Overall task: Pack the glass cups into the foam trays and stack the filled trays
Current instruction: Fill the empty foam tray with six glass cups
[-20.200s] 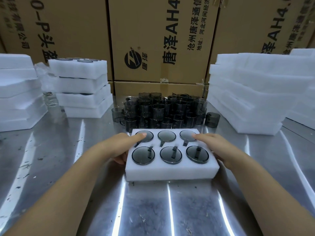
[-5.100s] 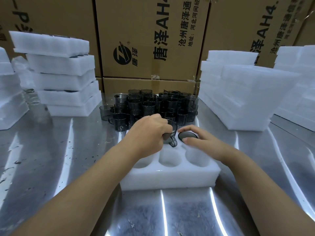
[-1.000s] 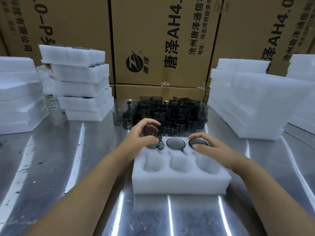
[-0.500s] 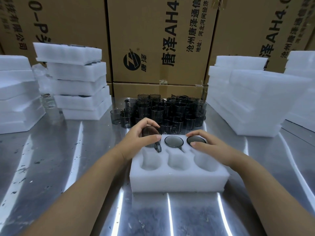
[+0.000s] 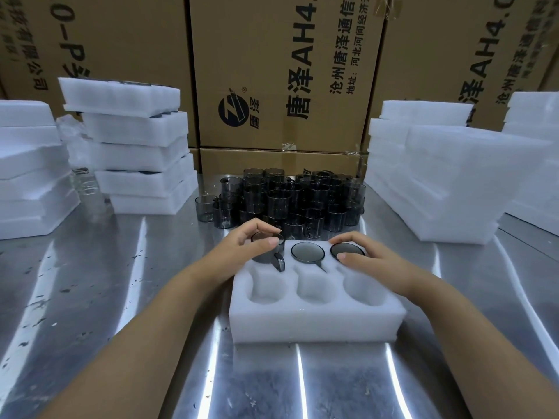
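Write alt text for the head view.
The left hand pinches a dark cup at the back-left slot of a foam tray on a metal table; the right hand rests on the back-right cup. The back-middle slot is filled too, the three front slots empty. Loose cups, tray stacks and boxes stand beyond.

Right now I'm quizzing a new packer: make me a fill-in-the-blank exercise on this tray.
The front row of the foam tray has ___ empty pockets.
The left hand grips a glass cup at the back ___ pocket.
The right hand touches a seated cup in the back ___ pocket.
Missing: three; left; right.
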